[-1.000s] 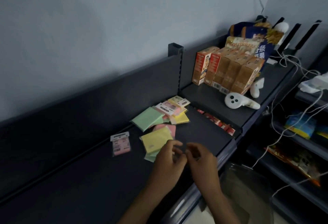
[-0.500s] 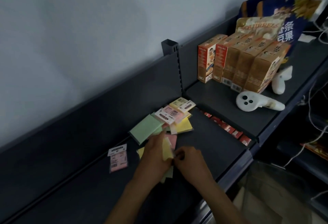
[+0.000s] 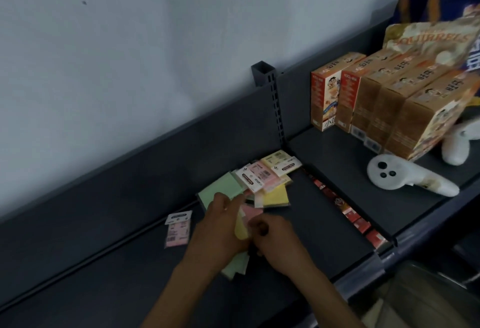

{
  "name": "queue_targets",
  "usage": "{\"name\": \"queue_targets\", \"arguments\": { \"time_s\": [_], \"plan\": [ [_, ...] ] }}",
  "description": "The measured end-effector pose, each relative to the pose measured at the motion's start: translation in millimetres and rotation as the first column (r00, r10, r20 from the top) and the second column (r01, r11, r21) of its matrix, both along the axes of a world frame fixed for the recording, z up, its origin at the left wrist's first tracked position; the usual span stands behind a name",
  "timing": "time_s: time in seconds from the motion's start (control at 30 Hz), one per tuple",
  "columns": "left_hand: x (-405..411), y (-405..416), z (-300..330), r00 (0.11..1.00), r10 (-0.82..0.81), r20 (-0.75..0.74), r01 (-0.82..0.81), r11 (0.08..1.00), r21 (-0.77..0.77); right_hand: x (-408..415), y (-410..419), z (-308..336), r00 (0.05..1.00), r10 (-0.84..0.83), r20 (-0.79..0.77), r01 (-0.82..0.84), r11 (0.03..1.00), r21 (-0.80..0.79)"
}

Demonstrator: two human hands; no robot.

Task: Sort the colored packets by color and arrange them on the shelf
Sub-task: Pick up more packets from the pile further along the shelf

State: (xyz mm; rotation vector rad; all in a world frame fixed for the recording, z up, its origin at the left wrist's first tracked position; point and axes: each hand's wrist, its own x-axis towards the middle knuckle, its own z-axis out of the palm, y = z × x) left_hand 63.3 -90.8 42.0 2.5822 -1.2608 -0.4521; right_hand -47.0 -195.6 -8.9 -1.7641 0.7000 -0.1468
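Pink, and lying alone on the dark shelf (image 3: pixel 78 262) at the left, one labelled packet (image 3: pixel 178 229) is already set apart, while the mixed heap of green, pink and yellow packets (image 3: pixel 259 185) is spread just beside the shelf upright; these are judged light, thin, slightly bendable and slick in their wrap, so each is best pinched by an edge. A yellow packet (image 3: pixel 241 227) is held raised by the left hand (image 3: pixel 220 226), fingers curled round it. Just right of it, the right hand (image 3: pixel 278 239) is curled with fingers together at that packet's edge.
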Motion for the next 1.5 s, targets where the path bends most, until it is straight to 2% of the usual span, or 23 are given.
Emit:
{"name": "queue_targets", "arguments": {
  "time_s": [0.1, 0.2, 0.3, 0.37, 0.43, 0.6, 0.83, 0.97, 1.07, 1.17, 1.3, 1.37, 1.5],
  "plan": [
    [-11.0, -1.8, 16.6, 0.998, 0.026, 0.051, -0.021, 0.995, -0.097, 0.4, -5.9, 1.6, 0.999, 0.046, 0.001, -0.046, 0.998, 0.044],
    [-24.8, -4.2, 31.5, 0.996, 0.084, -0.025, -0.088, 0.939, -0.332, -1.3, -8.5, 7.2, 0.996, 0.054, 0.065, -0.071, 0.948, 0.310],
    [-39.2, -8.7, 44.0, 0.988, 0.132, -0.086, -0.157, 0.836, -0.526, -5.5, -8.2, 16.1, 0.983, -0.005, 0.183, -0.102, 0.817, 0.567],
    [-44.4, -10.2, 49.4, 0.974, 0.182, -0.136, -0.228, 0.770, -0.596, -9.6, -9.6, 21.1, 0.975, -0.038, 0.220, -0.111, 0.774, 0.624],
    [-46.1, -10.3, 50.5, 0.965, 0.206, -0.162, -0.262, 0.744, -0.615, -13.1, -12.2, 21.9, 0.969, -0.081, 0.235, -0.093, 0.756, 0.648],
    [-45.7, -4.1, 36.5, 0.952, 0.254, -0.171, -0.304, 0.722, -0.621, -18.2, -20.4, 16.7, 0.956, -0.169, 0.238, -0.014, 0.790, 0.613],
    [-44.5, 3.6, 12.2, 0.947, 0.291, -0.136, -0.317, 0.785, -0.532, -21.5, -23.0, 10.5, 0.940, -0.207, 0.272, 0.005, 0.804, 0.594],
    [-33.3, 12.7, -4.1, 0.948, 0.317, 0.024, -0.271, 0.845, -0.462, -19.9, -20.3, 18.7, 0.905, -0.261, 0.335, 0.014, 0.806, 0.591],
    [-31.4, 11.5, -0.3, 0.948, 0.317, -0.027, -0.293, 0.837, -0.463, -15.8, -15.6, 31.3, 0.881, -0.262, 0.395, -0.021, 0.811, 0.584],
    [-40.6, 13.0, 16.6, 0.939, 0.290, -0.184, -0.343, 0.778, -0.527, -7.6, -6.1, 36.6, 0.876, -0.172, 0.451, -0.098, 0.851, 0.516],
    [-50.3, 29.3, 32.4, 0.844, 0.342, -0.413, -0.535, 0.577, -0.617, 7.7, 19.7, 30.4, 0.849, 0.011, 0.529, -0.223, 0.913, 0.340],
    [-46.7, 45.9, 27.2, 0.810, 0.419, -0.410, -0.585, 0.527, -0.617, 15.5, 35.4, 25.0, 0.840, 0.064, 0.539, -0.221, 0.947, 0.232],
    [-40.3, 89.7, 16.0, 0.779, 0.506, -0.371, -0.614, 0.490, -0.619, 31.8, 70.7, 12.1, 0.848, 0.096, 0.521, -0.224, 0.956, 0.188]
  ]
}}
